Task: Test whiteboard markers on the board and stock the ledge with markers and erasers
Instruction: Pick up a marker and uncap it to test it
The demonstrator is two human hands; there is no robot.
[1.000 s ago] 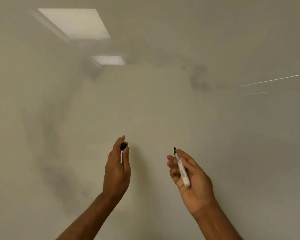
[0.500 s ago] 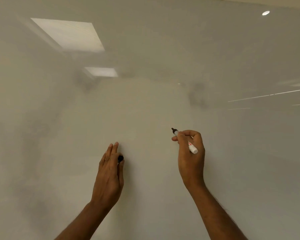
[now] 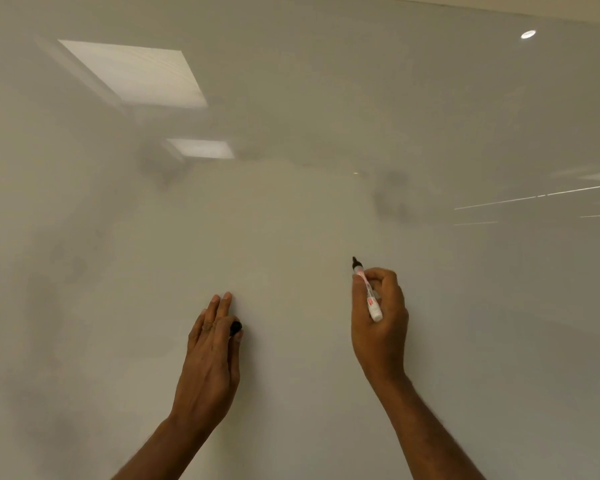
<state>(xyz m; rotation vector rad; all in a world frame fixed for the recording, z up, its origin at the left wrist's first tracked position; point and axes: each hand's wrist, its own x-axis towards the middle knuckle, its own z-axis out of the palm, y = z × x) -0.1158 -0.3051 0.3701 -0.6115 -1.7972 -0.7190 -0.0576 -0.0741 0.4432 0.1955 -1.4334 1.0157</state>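
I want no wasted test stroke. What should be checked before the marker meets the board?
1. The marker is uncapped: ok, its dark tip is bare.
2. The right hand grips firmly: ok, fingers curl round the barrel.
3. The cap is kept near: ok, the left hand pinches it.
4. The board near the tip is free of writing: ok; a grey smudge lies higher up.
5. Tip touches board: cannot tell.
6. Ink flows: cannot tell, no stroke visible.
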